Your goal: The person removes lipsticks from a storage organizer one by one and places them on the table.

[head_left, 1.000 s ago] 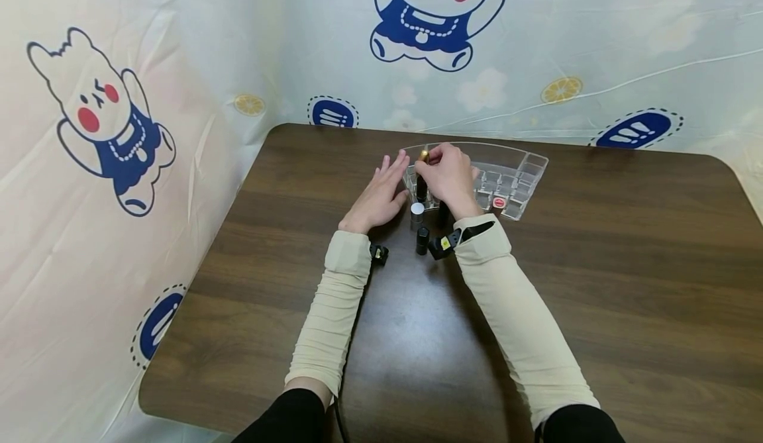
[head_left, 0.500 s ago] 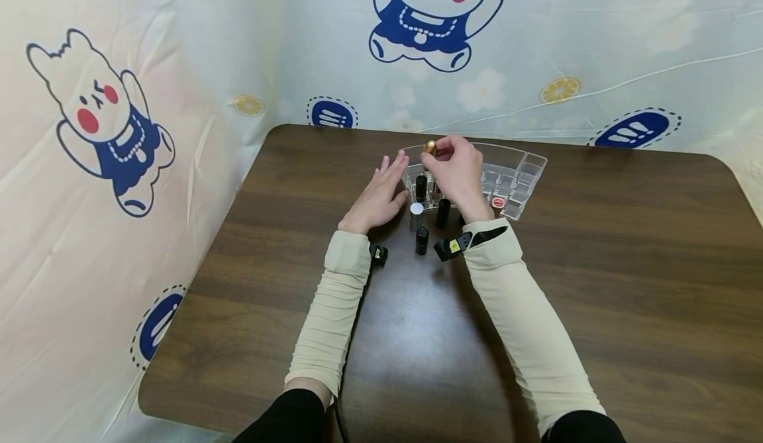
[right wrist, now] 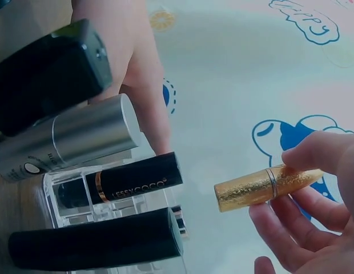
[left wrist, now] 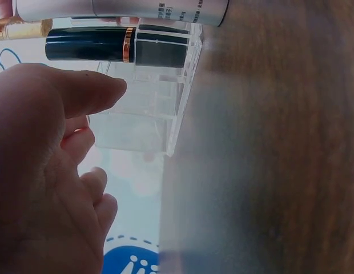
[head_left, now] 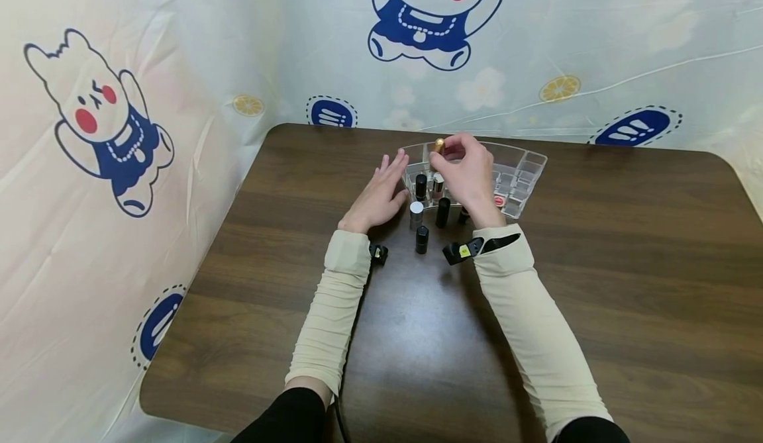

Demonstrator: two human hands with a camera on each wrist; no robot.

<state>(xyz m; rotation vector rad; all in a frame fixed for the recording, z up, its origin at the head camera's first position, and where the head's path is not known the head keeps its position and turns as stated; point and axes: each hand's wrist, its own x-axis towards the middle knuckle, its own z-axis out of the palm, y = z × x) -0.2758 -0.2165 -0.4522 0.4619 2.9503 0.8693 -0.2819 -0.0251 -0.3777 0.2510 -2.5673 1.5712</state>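
Note:
My right hand (head_left: 469, 170) pinches a gold lipstick (right wrist: 245, 191) between thumb and fingers, above the clear lipstick organizer (head_left: 520, 181). The lipstick's free end points away from the fingers in the right wrist view. My left hand (head_left: 375, 195) lies at the organizer's left side with fingers extended and holds nothing; whether the fingertips touch it is unclear. A black lipstick with a copper band (left wrist: 88, 44) stands in a left compartment. Beside it is a lipstick with a silvery top (head_left: 438, 183). A red-topped item (head_left: 499, 200) shows at the organizer's front right, partly behind my right hand.
In front of the organizer stand a silver tube (head_left: 416, 215), a black tube (head_left: 443, 212) and a shorter black one (head_left: 422, 240). Another dark item (head_left: 463, 216) is partly covered by my right hand. The brown table (head_left: 250, 284) meets a printed curtain (head_left: 334, 32) behind.
My right hand has lifted the gold lipstick from near the black one and carried it to the right, uncovering the silver-topped lipstick. My left hand has stayed in place.

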